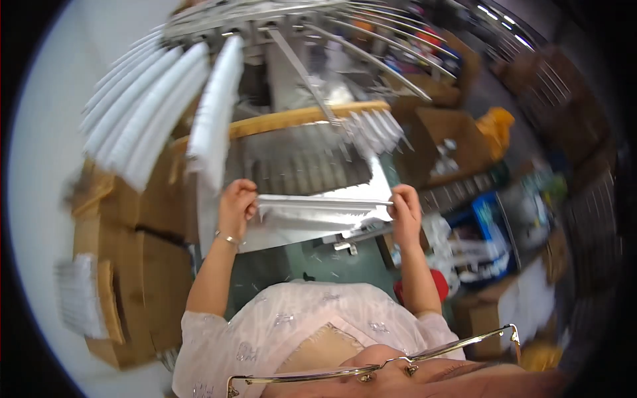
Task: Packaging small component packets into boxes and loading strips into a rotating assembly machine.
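Thin bar [325, 200] held at both ends, left hand [240, 202] at 9 o'clock, right hand [406, 205] at 3.
White strips [162, 99] hung at 10, bare rods [371, 63] fanned at 1, cardboard boxes [162, 285] stacked at 8.

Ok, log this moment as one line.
left hand: holds thin silvery rod, left end; right hand: holds right end; beyond: long white strips on grey metal rack
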`<action>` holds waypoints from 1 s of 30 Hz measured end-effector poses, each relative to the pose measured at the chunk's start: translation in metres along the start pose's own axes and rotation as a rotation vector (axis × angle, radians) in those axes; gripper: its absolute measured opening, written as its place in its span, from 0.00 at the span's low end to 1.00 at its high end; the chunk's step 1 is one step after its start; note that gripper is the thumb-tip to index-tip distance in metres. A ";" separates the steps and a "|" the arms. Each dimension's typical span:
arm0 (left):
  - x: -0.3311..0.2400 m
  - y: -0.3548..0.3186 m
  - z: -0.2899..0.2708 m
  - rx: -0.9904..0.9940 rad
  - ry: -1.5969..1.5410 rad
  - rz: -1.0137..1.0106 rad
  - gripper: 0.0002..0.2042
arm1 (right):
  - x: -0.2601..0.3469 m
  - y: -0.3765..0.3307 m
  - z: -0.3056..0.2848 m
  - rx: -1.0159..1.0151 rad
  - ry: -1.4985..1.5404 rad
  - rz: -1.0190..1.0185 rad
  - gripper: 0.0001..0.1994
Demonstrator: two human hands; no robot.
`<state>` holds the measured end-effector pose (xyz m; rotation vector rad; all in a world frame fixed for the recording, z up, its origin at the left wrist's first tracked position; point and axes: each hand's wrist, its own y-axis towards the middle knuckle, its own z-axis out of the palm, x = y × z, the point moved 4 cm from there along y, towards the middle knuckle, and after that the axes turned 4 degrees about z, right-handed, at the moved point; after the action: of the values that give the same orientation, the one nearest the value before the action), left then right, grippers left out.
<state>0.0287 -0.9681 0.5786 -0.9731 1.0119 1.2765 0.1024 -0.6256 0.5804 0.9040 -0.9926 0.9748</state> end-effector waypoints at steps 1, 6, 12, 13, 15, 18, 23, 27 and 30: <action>-0.003 0.003 0.002 0.024 0.046 0.004 0.05 | 0.001 -0.005 0.002 0.023 0.003 0.020 0.06; -0.005 0.015 0.012 0.301 -0.027 0.046 0.07 | 0.015 -0.042 0.007 -0.098 0.074 -0.077 0.06; -0.009 -0.016 0.022 0.685 0.107 0.080 0.04 | 0.022 -0.142 0.010 -0.482 0.175 -0.198 0.05; -0.009 -0.023 0.025 0.753 0.072 0.039 0.04 | 0.021 -0.163 0.011 -0.508 0.181 -0.174 0.05; -0.009 -0.033 0.032 0.826 0.056 -0.025 0.04 | 0.028 -0.214 0.014 -0.541 0.165 -0.184 0.06; -0.019 -0.050 0.042 1.056 -0.057 -0.044 0.06 | 0.052 -0.268 0.038 -0.622 0.158 -0.241 0.07; -0.030 -0.060 0.096 1.115 -0.081 0.187 0.04 | 0.090 -0.332 0.076 -0.762 0.076 -0.412 0.09; -0.092 -0.058 0.132 0.801 0.060 1.239 0.08 | 0.107 -0.325 0.088 -0.848 0.111 -0.576 0.10; -0.126 -0.055 0.151 0.599 0.181 1.424 0.16 | 0.132 -0.302 0.093 -0.774 0.178 -0.664 0.10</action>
<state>0.0875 -0.8614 0.7422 0.2716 2.2285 1.7691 0.3941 -0.7719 0.6838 0.4175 -0.7400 0.0685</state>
